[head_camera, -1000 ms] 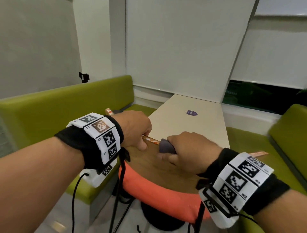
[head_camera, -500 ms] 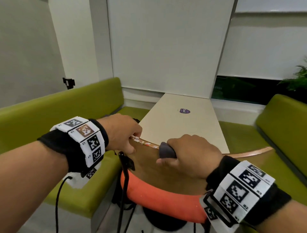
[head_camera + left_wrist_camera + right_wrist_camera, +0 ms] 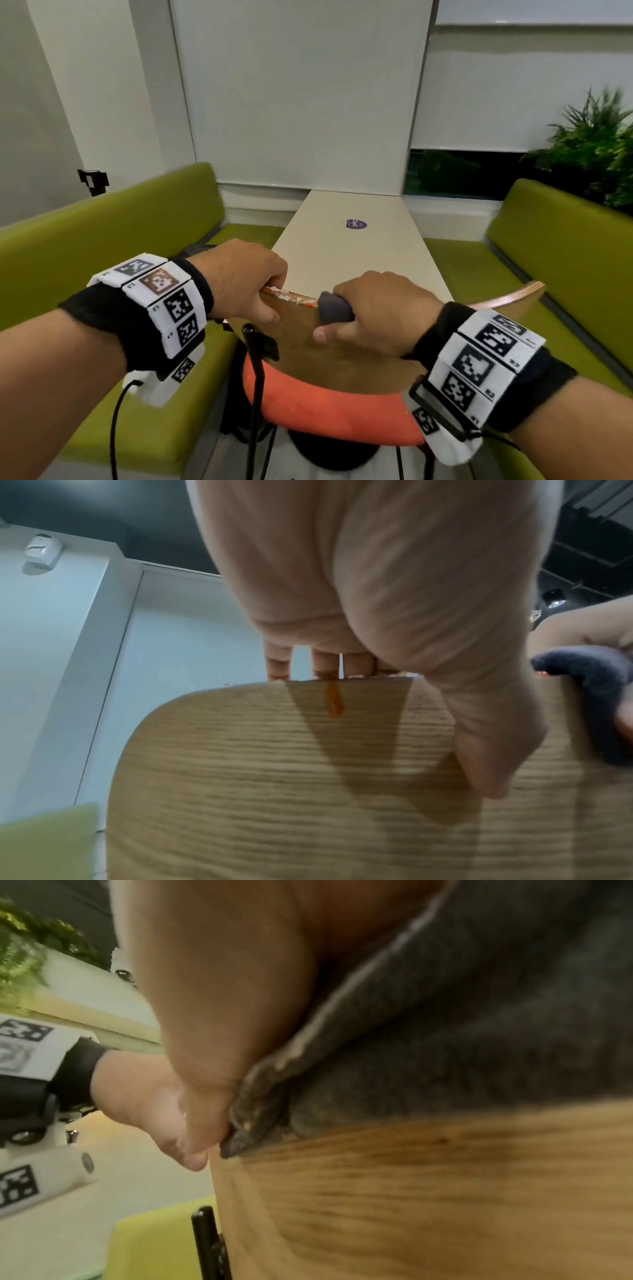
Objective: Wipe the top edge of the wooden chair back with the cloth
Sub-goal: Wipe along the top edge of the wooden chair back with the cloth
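Note:
The wooden chair back (image 3: 342, 346) curves across the middle of the head view, and its top edge (image 3: 291, 297) carries white and orange smears. My left hand (image 3: 250, 284) grips the left end of that edge, fingers over the far side and thumb on the near face (image 3: 479, 764). My right hand (image 3: 373, 315) holds a dark grey cloth (image 3: 334, 308) folded over the edge a little to the right. In the right wrist view the cloth (image 3: 479, 1042) lies pressed on the wood. An orange drip (image 3: 334, 702) runs down the chair back (image 3: 308, 791).
The chair has an orange seat cushion (image 3: 325, 407) and a black frame rod (image 3: 255, 377). Beyond it stands a beige table (image 3: 359, 253) between two green benches (image 3: 102, 246) (image 3: 555, 260). A plant (image 3: 592, 144) stands at the right by the window.
The view has swung, so the scene sits more centred. Both hands keep their hold on the chair's top edge; the cloth stays close to the left hand.

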Tool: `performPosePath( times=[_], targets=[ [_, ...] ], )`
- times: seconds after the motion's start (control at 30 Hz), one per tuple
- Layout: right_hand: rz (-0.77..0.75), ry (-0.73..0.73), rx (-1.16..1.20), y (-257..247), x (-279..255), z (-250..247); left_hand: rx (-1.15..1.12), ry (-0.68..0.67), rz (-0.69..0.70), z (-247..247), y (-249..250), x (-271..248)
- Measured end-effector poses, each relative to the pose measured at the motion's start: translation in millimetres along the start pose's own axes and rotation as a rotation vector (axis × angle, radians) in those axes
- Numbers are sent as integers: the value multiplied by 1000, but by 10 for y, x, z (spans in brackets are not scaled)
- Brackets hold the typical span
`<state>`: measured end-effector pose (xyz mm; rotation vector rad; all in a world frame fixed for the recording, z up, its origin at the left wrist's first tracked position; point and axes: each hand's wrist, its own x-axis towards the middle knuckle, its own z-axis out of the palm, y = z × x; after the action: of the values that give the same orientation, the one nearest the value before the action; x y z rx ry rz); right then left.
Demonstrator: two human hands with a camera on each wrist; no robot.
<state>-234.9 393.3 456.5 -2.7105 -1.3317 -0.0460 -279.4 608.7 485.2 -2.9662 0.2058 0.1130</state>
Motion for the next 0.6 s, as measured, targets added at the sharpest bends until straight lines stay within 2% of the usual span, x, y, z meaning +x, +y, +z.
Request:
performPosePath(
  times=[0.17, 0.33, 0.4, 0.47, 0.53, 0.6],
  targets=[
    [-118, 138, -82, 10, -76, 106, 38, -26, -11, -4, -9, 5],
    [-187, 227, -7, 57, -98, 126, 90, -36, -15, -23, 30, 25],
    [-136, 189, 55, 48, -57, 68, 93, -35, -24, -30, 44, 26],
    [-102, 74, 82, 17, 26, 18, 91, -25, -29, -39, 60, 20],
    [-124, -39, 64, -42, 94, -16, 104, -12, -28, -33, 57, 6],
    [-139, -56, 24, -83, 107, -23, 104, 13, -17, -5, 31, -16]
  ],
)
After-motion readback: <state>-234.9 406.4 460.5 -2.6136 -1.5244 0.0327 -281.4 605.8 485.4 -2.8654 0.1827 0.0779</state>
